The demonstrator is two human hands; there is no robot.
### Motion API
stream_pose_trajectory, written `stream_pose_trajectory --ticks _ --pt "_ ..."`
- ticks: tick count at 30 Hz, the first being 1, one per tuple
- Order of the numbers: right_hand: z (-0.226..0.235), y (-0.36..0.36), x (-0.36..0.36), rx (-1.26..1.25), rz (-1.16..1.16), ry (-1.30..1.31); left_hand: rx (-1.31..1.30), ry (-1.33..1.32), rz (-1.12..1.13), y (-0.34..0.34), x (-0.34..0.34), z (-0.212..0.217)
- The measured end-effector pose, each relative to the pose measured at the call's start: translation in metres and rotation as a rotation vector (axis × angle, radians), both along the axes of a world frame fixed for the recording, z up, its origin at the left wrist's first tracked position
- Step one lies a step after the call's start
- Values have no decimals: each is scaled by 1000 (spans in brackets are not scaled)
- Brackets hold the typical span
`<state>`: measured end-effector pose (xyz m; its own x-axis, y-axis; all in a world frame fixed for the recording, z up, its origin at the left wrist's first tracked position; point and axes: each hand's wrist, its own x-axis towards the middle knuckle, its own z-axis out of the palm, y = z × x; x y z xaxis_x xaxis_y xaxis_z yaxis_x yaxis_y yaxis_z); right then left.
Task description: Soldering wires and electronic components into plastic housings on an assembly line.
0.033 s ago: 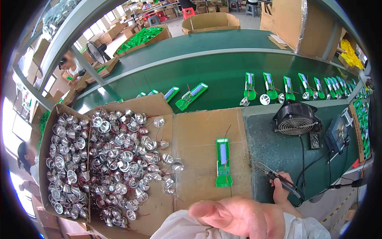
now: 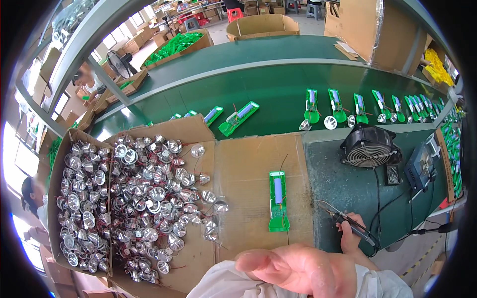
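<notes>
My right hand [image 2: 351, 237] grips a soldering iron [image 2: 338, 216] at the right of the cardboard mat; its thin metal tip points up and left. Close to the camera, my left hand [image 2: 298, 270] is turned palm up with the thumb out to the left; nothing shows in it, and its fingers are partly cut off by the lower edge. Just beyond it lies a long green plastic housing [image 2: 279, 223] with a blue cylindrical battery cell [image 2: 278, 190] and thin wires. Neither hand touches the housing.
Left stands a cardboard box [image 2: 203, 130] heaped with silver reflector cups [image 2: 154, 193] on red wires. A green conveyor [image 2: 278, 116] carries similar housings. A black fan [image 2: 368, 149], a blue-grey bench unit [image 2: 420, 166] and cables occupy the right. Other people sit at far left.
</notes>
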<state>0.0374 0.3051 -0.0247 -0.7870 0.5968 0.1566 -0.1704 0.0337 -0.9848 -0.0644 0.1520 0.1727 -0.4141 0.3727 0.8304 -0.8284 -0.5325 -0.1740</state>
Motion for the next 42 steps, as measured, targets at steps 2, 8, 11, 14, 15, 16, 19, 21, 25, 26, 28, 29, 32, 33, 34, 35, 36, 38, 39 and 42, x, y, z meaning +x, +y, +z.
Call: stream_pose_trajectory --ticks 2,8,11,14,15,16,19,21,25,26,28,29,32,33,34,35,36,38,39,42 --pt "0 3 -3 23 -9 8 -26 19 63 3 -5 0" --pt "6 4 -2 -16 -57 27 -18 140 163 7 -10 -7" --pt "3 2 -2 -44 -57 37 -27 165 184 8 -8 -9" --pt "0 6 1 -45 -37 37 -35 109 180 10 -4 -6" --pt "-2 7 2 -43 -16 33 -29 115 197 12 -4 -4" --pt "0 4 1 -45 -14 37 -23 121 216 12 -5 -3" --pt "7 5 1 -35 -80 38 -93 145 -14 5 -3 -10" --pt "4 8 5 -18 -29 40 -169 69 32 6 8 -13" --pt "-1 5 0 -26 -30 50 -261 16 143 5 8 -18" --pt "-1 5 0 -21 -35 53 -256 19 138 7 7 -19" --pt "-3 5 -1 -15 -14 51 -216 8 167 12 7 -19" --pt "-4 5 -1 -15 -13 53 -215 10 168 14 5 -21" --pt "6 5 -1 -5 -49 49 -177 68 72 15 -1 -27" --pt "5 5 -1 2 -48 26 -228 111 -1 10 -2 -32" --pt "4 4 0 9 -47 4 -278 153 -76 7 -2 -35" --pt "4 4 0 8 -48 7 -279 156 -76 6 -1 -36" --pt "6 4 1 -1 -49 -2 -322 166 -58 7 -3 -31" --pt "10 4 1 -3 -59 -7 -356 180 -46 8 -4 -27" --pt "6 4 1 -19 -47 -11 -374 191 -46 10 -4 -31" --pt "0 6 1 -19 -25 -13 -494 253 -51 7 -6 -29"
